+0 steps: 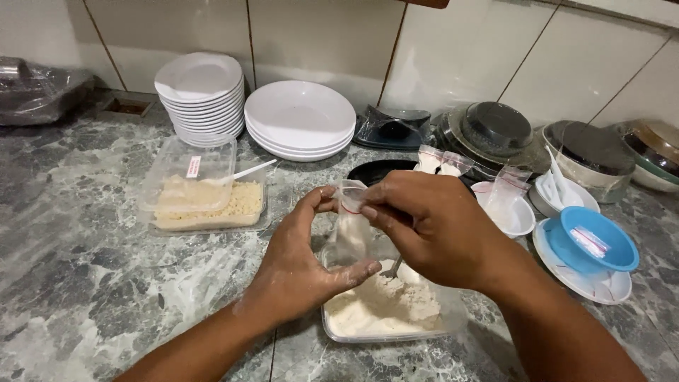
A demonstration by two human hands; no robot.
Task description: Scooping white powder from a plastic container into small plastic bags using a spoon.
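Both of my hands hold a small clear zip bag (pixel 349 226) upright over a clear plastic container of white flour (pixel 385 311). My left hand (pixel 300 258) pinches the bag's top edge with thumb and fingers and supports its side. My right hand (pixel 428 226) pinches the same top edge from the right. A spoon handle (pixel 391 269) sticks out of the flour under my right hand. To the left stands another clear container of yellowish crumbs (pixel 205 205), its lid resting tilted on it and a white plastic spoon (pixel 247 172) in it.
Two stacks of white plates (pixel 201 95) (pixel 299 117) stand at the back by the tiled wall. On the right are small filled bags (pixel 442 161), a white bowl (pixel 515 218), a blue bowl (pixel 593 240) on a white plate, and lidded pots (pixel 495 131). The counter is grey marble.
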